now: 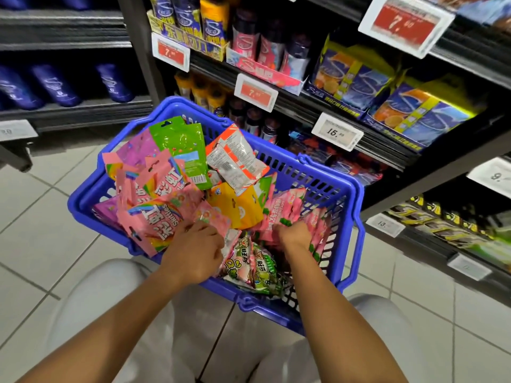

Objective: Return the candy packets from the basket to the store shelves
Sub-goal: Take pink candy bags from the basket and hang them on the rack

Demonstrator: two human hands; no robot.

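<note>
Blue plastic basket (326,172) sits on the tiled floor (55,230) in front of you, both of your hands down inside it among the candy packets.

Left hand (195,251): fingers (206,230) curled downward, tips pressed into the heap. They close on the edge of a pink packet with orange fruit print (213,217); the thumb side is hidden, so how firm the grip is cannot be judged. Just left of these fingers lie the pink rainbow packets (154,214), overlapping each other and leaning on the basket's left wall.

Right hand (294,234): fingers bent and buried among the pink-and-green packets (287,205) stacked upright along the right wall. The tips are out of sight between the packets; the knuckles are bunched, so the fingers read as clamped on that stack rather than spread.

Between your two hands, slightly nearer you, lie green-and-pink cartoon packets (254,268), touching neither hand clearly. Beyond the fingers: a yellow packet (237,208), a white-and-orange packet (235,161) showing its printed back, and a green packet (179,150) standing tilted at the far end.

Store shelves (387,150) rise beyond and to the right of the basket, carrying blue boxes (414,114) and price tags (337,131). Your pale trousers (110,299) show below both forearms.
</note>
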